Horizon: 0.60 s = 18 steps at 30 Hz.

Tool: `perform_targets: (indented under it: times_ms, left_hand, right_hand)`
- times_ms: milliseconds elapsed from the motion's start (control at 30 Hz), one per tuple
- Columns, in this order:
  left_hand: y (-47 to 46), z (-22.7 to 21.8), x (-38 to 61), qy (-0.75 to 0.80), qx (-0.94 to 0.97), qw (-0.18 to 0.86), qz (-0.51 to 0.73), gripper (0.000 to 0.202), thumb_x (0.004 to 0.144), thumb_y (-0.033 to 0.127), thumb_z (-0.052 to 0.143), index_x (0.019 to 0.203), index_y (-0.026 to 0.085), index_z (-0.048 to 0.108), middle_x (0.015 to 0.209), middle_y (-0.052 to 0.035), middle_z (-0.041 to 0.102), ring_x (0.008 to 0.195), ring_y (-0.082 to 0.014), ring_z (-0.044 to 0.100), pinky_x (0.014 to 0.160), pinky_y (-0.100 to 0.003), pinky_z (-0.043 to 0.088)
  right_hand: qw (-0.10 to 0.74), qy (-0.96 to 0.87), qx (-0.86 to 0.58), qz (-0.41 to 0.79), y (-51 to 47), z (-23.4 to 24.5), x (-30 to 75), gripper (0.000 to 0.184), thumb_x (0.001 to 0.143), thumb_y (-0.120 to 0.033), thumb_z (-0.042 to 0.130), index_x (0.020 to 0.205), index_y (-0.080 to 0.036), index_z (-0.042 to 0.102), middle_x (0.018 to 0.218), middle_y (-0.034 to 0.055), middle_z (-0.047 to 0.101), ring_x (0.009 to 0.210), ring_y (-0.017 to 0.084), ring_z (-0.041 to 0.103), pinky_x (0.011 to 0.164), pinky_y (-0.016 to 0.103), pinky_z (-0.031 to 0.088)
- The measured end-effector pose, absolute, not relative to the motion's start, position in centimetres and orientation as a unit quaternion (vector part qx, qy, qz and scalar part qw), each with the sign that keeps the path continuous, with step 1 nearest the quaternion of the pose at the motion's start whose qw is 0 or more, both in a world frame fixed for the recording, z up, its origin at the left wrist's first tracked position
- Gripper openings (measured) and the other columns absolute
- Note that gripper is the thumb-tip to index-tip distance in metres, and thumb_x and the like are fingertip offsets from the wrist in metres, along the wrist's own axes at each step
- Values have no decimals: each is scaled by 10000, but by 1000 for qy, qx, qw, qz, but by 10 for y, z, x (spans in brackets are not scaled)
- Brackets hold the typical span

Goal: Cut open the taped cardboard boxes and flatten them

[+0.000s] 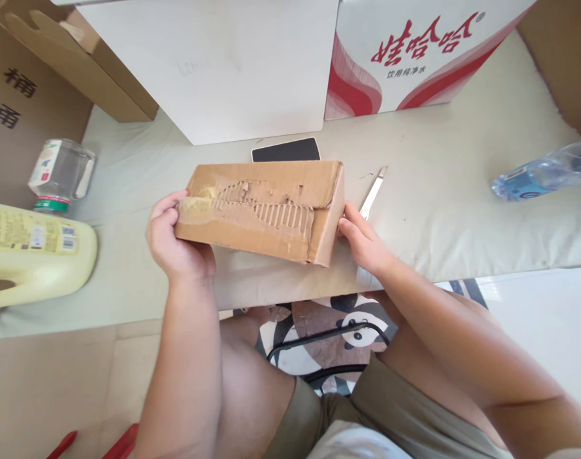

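A brown cardboard box [266,207] with its top layer torn away, showing the corrugation, is held a little above the pale tabletop [462,217]. My left hand [173,239] grips its left end, fingers curled over the edge. My right hand [364,242] is closed on its right end. A utility knife [374,191] lies on the table just beyond my right hand. A dark phone [285,150] lies flat behind the box.
A white box [223,64] and a red-and-white water carton [414,57] stand at the back. Brown cartons [22,102] sit left, with a clear jar [60,175] and a yellow jug [32,252]. A water bottle [543,172] lies right.
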State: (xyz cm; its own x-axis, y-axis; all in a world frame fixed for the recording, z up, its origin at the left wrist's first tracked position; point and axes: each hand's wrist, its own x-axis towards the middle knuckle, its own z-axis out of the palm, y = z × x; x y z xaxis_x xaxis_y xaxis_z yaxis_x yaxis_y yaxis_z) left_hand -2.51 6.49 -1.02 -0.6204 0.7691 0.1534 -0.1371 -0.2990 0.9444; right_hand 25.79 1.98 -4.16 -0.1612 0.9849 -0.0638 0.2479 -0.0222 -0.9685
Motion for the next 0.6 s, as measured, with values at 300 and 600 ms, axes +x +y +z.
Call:
perform_targets:
  times_ms: [300, 600]
  left_hand:
    - [65, -9, -24, 503, 307, 308, 747, 222, 568, 329, 613, 732, 194, 677, 869, -54, 653, 858, -215, 599, 766, -333, 458]
    - [65, -7, -23, 503, 297, 308, 751, 259, 519, 352, 624, 714, 190, 677, 829, -43, 656, 827, -200, 582, 737, -310, 439]
  right_hand:
    - [382, -588, -519, 488, 20, -43, 258, 409, 988, -513, 415, 1253, -224, 529, 1235, 90, 677, 1180, 301, 622, 1086, 518, 485]
    - [384, -587, -518, 489, 20, -42, 257, 446, 970, -541, 417, 1253, -213, 524, 1279, 106, 669, 1220, 318, 606, 1096, 540, 462]
